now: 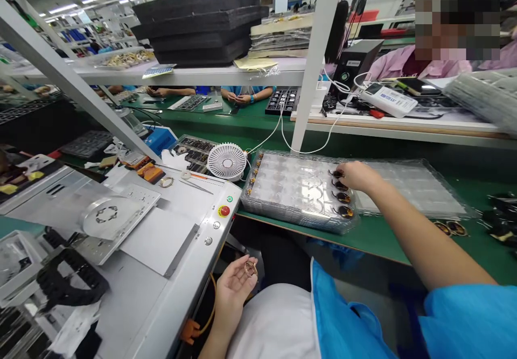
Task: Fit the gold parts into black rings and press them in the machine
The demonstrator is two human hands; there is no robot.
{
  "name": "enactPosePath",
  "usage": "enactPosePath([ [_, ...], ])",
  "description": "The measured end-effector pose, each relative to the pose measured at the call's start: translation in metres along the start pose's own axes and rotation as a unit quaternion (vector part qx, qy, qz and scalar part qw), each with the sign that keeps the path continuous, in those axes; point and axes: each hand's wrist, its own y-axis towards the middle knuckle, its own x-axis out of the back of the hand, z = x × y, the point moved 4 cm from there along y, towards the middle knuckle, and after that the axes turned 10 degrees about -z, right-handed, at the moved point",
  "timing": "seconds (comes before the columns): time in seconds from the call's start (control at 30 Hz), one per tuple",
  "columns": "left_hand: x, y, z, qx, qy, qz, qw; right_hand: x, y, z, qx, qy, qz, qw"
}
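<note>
My right hand (355, 176) reaches out over a clear plastic blister tray (291, 187) on the green bench, fingertips on a small dark copper coil (337, 174) in the tray's right-hand column. Three more coils (343, 198) sit in the pockets below it. Whether the fingers grip the coil is hidden. My left hand (236, 281) rests low by my lap, palm up, with a thin copper ring coil (250, 268) pinched at its fingertips.
A grey machine top (161, 240) with a red stop button (224, 211) and a round metal fixture (105, 216) stands at left. A small white fan (226, 161) sits behind it. Another clear tray (416, 187) lies to the right. Co-workers sit across the bench.
</note>
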Motion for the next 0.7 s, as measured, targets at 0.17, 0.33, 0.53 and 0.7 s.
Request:
enactPosePath([
  [0.17, 0.006, -0.002, -0.003, 0.001, -0.001, -0.012, 1.000, 0.002, 0.008, 0.005, -0.019, 0.018, 0.026, 0.999],
  [0.33, 0.014, -0.003, -0.002, 0.015, -0.007, 0.003, 1.000, 0.012, -0.016, 0.028, -0.042, 0.098, -0.038, 0.994],
  [0.53, -0.018, -0.009, -0.035, -0.034, -0.028, 0.184, 0.982, -0.043, -0.109, 0.177, -0.035, 0.579, 0.120, 0.805],
  [0.7, -0.025, -0.016, -0.063, -0.057, -0.033, 0.204, 0.977, -0.062, -0.154, 0.264, -0.005, 0.671, 0.195, 0.715],
])
